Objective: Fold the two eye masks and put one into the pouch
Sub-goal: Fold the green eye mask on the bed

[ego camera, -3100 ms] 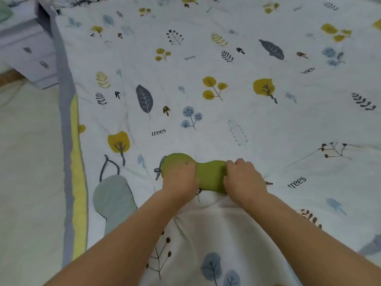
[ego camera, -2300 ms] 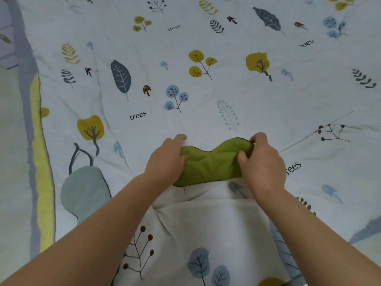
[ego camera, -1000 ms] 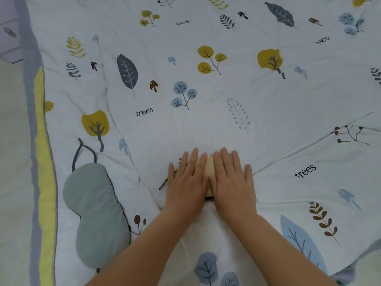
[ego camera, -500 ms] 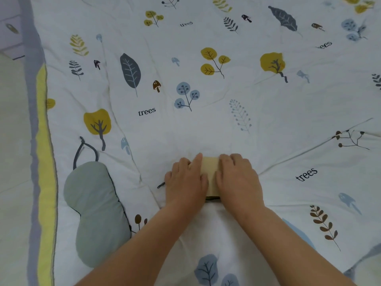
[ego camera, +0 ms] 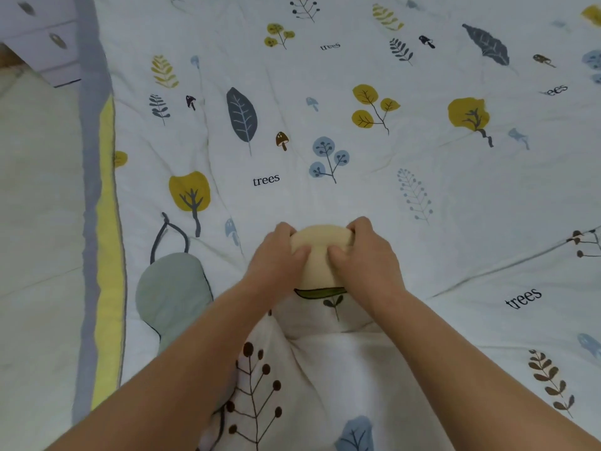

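Both hands clamp one folded mask (ego camera: 320, 255) from its two sides: the left hand (ego camera: 276, 258) on its left edge, the right hand (ego camera: 364, 255) on its right edge, fingers curled over the far rim and thumbs pressed together-wards on the top face. The mask shows its beige side up, with a sliver of green lining at the near edge. Folded, it forms a short rounded bundle whose long axis runs away from the person, its curved end pointing far. It sits on the quilt (ego camera: 422, 196), near the middle of the view, just beyond a raised fold of the fabric.

To the left, well apart from the hands, the grey mask (ego camera: 169, 291) lies flat and unfolded on the quilt. Its long axis runs near to far; its near end is hidden behind the left forearm. Its dark strap (ego camera: 169, 236) loops out from the far end.

Farther left runs the quilt's yellow and grey border (ego camera: 97, 206), with a drawer unit (ego camera: 42, 37) at the far left corner.
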A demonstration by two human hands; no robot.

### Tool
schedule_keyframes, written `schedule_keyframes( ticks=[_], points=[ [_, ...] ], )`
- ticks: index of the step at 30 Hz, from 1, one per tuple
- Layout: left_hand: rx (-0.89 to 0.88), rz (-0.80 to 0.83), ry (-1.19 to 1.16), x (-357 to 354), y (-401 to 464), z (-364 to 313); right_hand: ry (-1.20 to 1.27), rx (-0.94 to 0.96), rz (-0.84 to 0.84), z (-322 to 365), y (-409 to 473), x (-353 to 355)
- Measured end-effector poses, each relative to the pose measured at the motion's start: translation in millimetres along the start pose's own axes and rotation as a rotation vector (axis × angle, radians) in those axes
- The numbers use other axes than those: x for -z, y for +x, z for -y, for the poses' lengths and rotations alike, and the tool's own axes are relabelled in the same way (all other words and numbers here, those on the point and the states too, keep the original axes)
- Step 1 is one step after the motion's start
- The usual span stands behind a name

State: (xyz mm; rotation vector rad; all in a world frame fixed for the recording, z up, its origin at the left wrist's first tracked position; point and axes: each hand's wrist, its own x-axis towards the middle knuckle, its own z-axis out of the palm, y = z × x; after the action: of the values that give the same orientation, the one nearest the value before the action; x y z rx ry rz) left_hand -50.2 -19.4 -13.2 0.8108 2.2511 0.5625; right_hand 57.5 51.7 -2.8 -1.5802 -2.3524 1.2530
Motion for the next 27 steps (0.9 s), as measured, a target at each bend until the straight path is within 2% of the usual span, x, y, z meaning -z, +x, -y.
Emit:
schedule_keyframes(
  ticks=[5, 10, 17, 27],
  points=[
    [0.012, -0.144, 0.001, 41.7, 30.9, 16.9, 0.02, 0.116, 0.005, 47.6, 39.3, -20.5],
    [0.054, -0.197, 0.042, 64.9, 60.7, 37.5, 0.007, 0.112, 0.05, 70.3, 66.8, -50.1],
    [0.063, -0.136, 0.074, 59.7, 73.0, 62.8, -0.062, 0.058, 0.136, 63.5, 75.4, -76.7],
    [0.091, -0.12, 0.073, 73.5, 67.7, 56.9, -0.006, -0.015, 0.086, 66.7, 60.9, -64.0]
  ],
)
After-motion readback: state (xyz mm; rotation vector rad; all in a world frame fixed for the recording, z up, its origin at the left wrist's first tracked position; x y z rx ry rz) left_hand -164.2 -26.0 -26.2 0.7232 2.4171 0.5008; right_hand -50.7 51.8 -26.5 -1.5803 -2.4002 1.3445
